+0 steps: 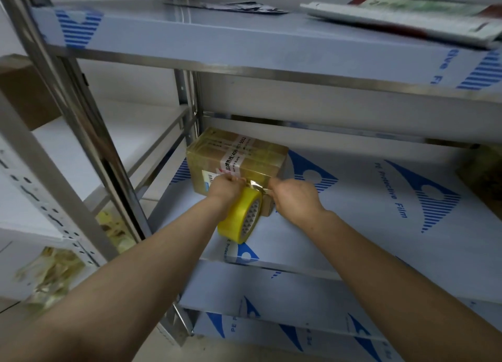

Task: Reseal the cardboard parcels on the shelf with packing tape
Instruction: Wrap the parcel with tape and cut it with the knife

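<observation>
Crumpled tape scraps (51,269) and a brown box (24,95) are seen on the neighbouring rack at far left, past a steel upright (89,144). The cardboard parcel (244,158) is set near the left edge of the shelf (353,220), toward the back, and is heavily taped. Its front face is partly blocked by both hands. A tape strip (256,184) is pinched by the curled fingers of the left hand (225,189) at the parcel's front top edge. The yellow tape roll (241,217) hangs just below that hand. The strip's other end is pinched by the right hand (296,196). Magazines (407,16) are stacked on the upper shelf (190,41), at right. A blurred item (483,171) is seen at the shelf's right edge.
</observation>
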A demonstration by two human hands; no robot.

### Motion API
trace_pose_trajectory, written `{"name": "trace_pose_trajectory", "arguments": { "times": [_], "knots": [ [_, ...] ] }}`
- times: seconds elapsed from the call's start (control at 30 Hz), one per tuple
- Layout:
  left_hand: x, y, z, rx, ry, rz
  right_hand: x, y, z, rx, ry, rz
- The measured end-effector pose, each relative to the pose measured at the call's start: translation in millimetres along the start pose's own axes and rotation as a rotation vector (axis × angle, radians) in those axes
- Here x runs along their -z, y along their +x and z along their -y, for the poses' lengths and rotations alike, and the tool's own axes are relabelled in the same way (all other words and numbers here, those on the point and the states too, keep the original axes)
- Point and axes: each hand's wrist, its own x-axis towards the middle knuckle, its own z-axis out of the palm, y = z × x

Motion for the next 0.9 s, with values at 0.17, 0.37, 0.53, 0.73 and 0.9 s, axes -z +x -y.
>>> {"name": "trace_pose_trajectory", "arguments": {
  "times": [0.17, 0.37, 0.53, 0.73, 0.9],
  "knots": [
    [6, -4, -4, 0.041, -0.065, 0.051, -38, -22, -34, -0.404, 0.556, 0.062],
    [7, -4, -9, 0.024, -0.037, 0.061, -94, -52, -67, -0.543, 0.78, 0.099],
    [4, -10, -12, 0.01, -0.043, 0.064, -80, -34, -64, -0.517, 0.412, -0.041],
    [5, -12, -15, 0.05, -0.053, 0.099, -21, 19, -21, -0.152, 0.436, -0.455],
    [4, -10, -14, 0.041, -0.043, 0.102, 3, 49, -11, 0.124, 0.394, -0.081]
  ]
}}
